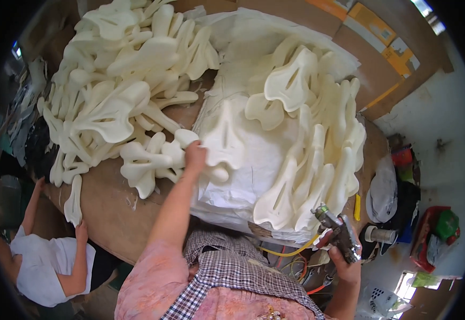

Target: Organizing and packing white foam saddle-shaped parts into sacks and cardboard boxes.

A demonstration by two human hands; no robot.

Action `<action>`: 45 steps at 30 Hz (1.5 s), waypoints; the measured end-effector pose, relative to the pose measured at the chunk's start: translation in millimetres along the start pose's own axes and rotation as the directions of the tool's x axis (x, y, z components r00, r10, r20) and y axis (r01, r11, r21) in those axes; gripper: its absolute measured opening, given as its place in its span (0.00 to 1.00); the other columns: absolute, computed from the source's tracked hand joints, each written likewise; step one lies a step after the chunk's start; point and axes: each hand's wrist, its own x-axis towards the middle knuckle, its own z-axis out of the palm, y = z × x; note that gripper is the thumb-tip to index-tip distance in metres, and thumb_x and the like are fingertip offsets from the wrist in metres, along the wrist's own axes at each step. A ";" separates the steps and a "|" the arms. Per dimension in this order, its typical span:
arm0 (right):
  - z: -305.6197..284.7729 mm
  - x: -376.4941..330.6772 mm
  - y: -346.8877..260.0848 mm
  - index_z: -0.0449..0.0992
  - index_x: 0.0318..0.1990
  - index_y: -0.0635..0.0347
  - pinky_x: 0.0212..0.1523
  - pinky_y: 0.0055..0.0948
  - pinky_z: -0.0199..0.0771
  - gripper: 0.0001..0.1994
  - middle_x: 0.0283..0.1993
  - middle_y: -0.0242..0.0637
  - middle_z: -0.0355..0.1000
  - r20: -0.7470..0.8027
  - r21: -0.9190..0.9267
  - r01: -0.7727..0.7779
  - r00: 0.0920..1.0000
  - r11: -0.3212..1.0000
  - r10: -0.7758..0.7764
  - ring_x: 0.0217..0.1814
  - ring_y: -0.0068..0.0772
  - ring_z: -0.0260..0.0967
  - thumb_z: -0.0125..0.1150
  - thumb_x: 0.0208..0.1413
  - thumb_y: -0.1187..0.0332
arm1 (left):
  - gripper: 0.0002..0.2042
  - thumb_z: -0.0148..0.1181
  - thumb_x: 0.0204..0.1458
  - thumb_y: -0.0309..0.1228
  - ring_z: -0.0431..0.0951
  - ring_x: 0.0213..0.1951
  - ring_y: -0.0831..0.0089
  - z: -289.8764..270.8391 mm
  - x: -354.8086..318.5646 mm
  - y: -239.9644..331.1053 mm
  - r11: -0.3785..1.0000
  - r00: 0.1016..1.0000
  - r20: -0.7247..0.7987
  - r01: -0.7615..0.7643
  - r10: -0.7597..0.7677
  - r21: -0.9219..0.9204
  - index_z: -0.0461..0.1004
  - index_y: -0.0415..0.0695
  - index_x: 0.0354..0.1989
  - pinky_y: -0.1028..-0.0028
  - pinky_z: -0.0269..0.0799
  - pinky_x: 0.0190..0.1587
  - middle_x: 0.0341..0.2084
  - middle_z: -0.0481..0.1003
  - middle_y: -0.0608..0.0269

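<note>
My left hand [195, 156] is closed at the left edge of a cream foam bicycle-saddle pad [226, 140], slotted down its middle, which lies over the white sheet. Another pad [217, 174] pokes out under it, mostly hidden. Just left of that hand sits a small heap of similar pads [146, 162]. Held at the front right, a metal spray gun [339, 230] with a yellow hose is gripped by my right hand [345, 264]. Near the gun, several pads [277, 200] lie overlapping along the sheet's right side.
A large pile of pads [120, 64] fills the table's far left. White sheeting [261, 173] covers the middle of the brown table [96, 224]. At the left, another person [51, 261] holds one pad [74, 201]. A yellow cutter [356, 207] and a spool [382, 235] are at the right.
</note>
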 end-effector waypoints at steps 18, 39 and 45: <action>-71.3 34.0 -33.0 0.57 0.57 0.71 0.30 0.23 0.71 0.29 0.32 0.38 0.68 -0.178 -0.041 0.127 0.975 0.991 -0.132 0.28 0.24 0.67 0.60 0.48 0.71 | 0.19 0.59 0.40 0.27 0.71 0.37 0.72 15.0 98.9 92.4 0.853 0.942 -0.334 -0.157 -0.022 -0.498 0.69 0.38 0.43 0.74 0.67 0.43 0.33 0.71 0.63; -21.2 93.4 -66.9 0.53 0.60 0.70 0.30 0.28 0.72 0.33 0.30 0.40 0.69 -0.510 -0.046 0.210 0.836 0.977 -0.204 0.29 0.30 0.68 0.60 0.48 0.67 | 0.12 0.59 0.48 0.27 0.75 0.29 0.77 90.5 189.3 196.8 0.598 0.976 0.192 0.091 0.107 -0.797 0.72 0.38 0.41 0.77 0.73 0.29 0.31 0.75 0.64; -38.7 93.4 -46.0 0.55 0.58 0.70 0.29 0.26 0.73 0.33 0.32 0.40 0.69 -0.379 -0.072 0.120 0.915 0.990 -0.138 0.28 0.27 0.68 0.62 0.46 0.67 | 0.13 0.57 0.50 0.30 0.76 0.38 0.72 77.1 195.4 200.3 0.394 0.955 0.286 0.233 0.079 -0.889 0.69 0.41 0.44 0.73 0.75 0.39 0.37 0.74 0.63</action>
